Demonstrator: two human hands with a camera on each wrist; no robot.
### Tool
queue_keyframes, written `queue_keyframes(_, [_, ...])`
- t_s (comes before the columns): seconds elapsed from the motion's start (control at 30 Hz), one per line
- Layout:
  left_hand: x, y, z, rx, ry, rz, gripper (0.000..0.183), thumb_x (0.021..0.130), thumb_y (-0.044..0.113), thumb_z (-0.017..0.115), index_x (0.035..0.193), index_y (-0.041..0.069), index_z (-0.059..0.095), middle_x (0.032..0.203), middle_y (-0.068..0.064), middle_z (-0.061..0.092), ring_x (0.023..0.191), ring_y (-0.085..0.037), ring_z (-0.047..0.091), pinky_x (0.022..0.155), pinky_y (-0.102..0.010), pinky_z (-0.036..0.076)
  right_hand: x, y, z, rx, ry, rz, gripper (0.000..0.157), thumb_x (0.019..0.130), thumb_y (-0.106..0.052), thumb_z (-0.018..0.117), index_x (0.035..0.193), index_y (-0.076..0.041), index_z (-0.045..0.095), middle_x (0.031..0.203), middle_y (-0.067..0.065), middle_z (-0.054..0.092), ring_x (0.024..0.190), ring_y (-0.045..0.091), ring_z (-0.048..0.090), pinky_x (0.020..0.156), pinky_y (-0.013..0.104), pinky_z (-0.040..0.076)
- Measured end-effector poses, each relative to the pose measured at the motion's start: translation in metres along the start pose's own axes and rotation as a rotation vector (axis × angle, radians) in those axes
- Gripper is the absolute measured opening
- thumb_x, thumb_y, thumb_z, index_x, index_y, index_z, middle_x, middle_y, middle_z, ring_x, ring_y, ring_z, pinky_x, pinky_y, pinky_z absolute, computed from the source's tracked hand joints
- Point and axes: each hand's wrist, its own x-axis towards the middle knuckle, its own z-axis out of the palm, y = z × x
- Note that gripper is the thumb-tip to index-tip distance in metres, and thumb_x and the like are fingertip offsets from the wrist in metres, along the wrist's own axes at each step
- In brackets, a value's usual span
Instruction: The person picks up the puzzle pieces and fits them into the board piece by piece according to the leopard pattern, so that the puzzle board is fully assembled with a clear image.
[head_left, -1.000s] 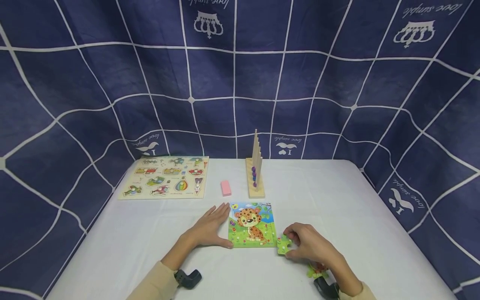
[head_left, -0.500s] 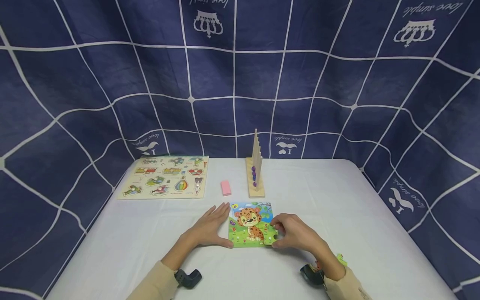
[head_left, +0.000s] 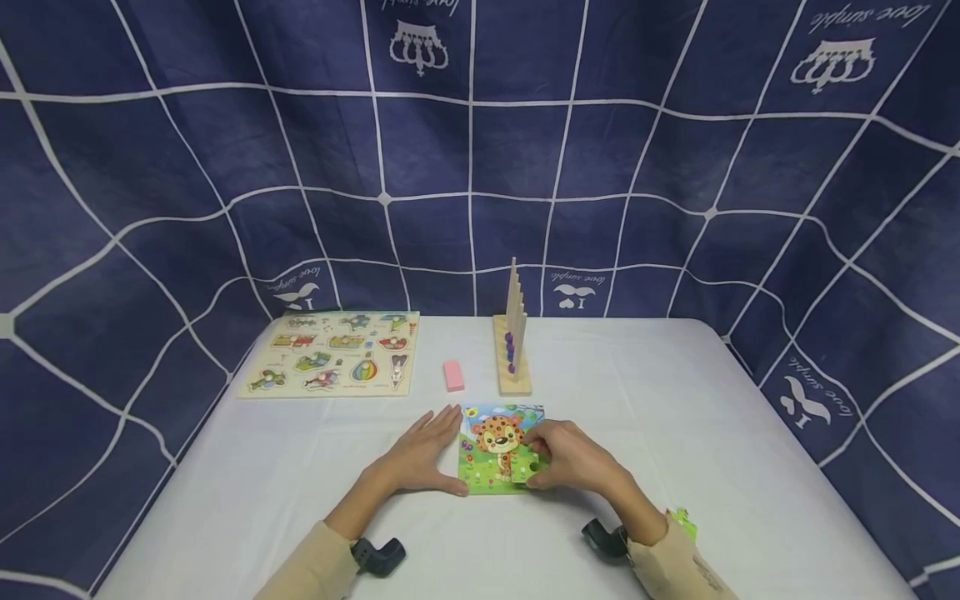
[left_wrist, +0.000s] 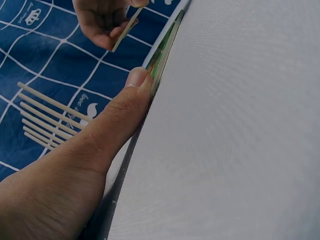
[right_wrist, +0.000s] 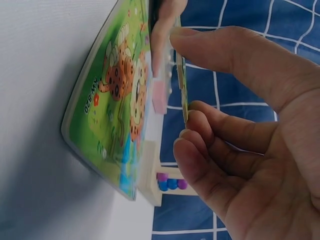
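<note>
A square puzzle board [head_left: 476,482] with a leopard picture lies on the table in the head view. My left hand [head_left: 420,457] rests along its left side, fingers extended, with the thumb [left_wrist: 122,107] touching the board's edge in the left wrist view. My right hand [head_left: 576,458] pinches a green jigsaw piece [head_left: 521,470] between thumb and fingers. The right wrist view shows that piece [right_wrist: 183,90] nearly edge-on, held apart from the board [right_wrist: 102,132]. The piece and right fingers hide part of the leopard's body in the head view.
A green puzzle piece [head_left: 684,522] lies partly hidden by my right sleeve. Behind the board stand a pink block [head_left: 453,376] and a wooden peg stand [head_left: 515,385] with beads. A vehicle puzzle board [head_left: 300,379] lies back left; a blue curtain [head_left: 600,150] surrounds the table.
My right hand has moved leftward from beside the board to over its right part, carrying the green jigsaw piece. My left hand has stayed at the board's left side.
</note>
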Motion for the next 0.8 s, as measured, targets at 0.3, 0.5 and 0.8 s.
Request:
queue_keyframes(0.3, [0.0, 0.0, 0.001, 0.006, 0.003, -0.002, 0.129, 0.064, 0.088, 0.058, 0.155, 0.006, 0.02, 0.165, -0.006, 0.013, 0.153, -0.021, 0.011, 0.126, -0.044, 0.011, 0.011, -0.004, 0.006, 0.021, -0.005, -0.024, 0.048, 0.06, -0.02, 0.09, 0.101, -0.006, 0.069, 0.074, -0.005, 0.056, 0.067, 0.006, 0.045, 0.059, 0.018, 0.04])
queue_keyframes(0.5, [0.001, 0.001, 0.0, 0.004, -0.001, -0.009, 0.128, 0.064, 0.088, 0.058, 0.155, 0.006, 0.02, 0.165, -0.006, 0.013, 0.153, -0.02, 0.011, 0.126, -0.043, 0.01, 0.021, -0.009, 0.013, 0.037, -0.028, -0.036, 0.046, 0.062, -0.021, 0.089, 0.102, -0.007, 0.069, 0.076, -0.006, 0.057, 0.067, 0.004, 0.046, 0.058, 0.017, 0.042])
queue_keyframes(0.8, [0.0, 0.001, 0.0, 0.001, -0.005, -0.013, 0.128, 0.064, 0.088, 0.057, 0.155, 0.007, 0.02, 0.165, -0.006, 0.013, 0.153, -0.02, 0.011, 0.126, -0.043, 0.011, 0.031, -0.015, 0.029, 0.053, -0.079, -0.054, 0.047, 0.063, -0.02, 0.09, 0.102, -0.005, 0.07, 0.073, -0.005, 0.057, 0.063, 0.002, 0.044, 0.055, 0.015, 0.041])
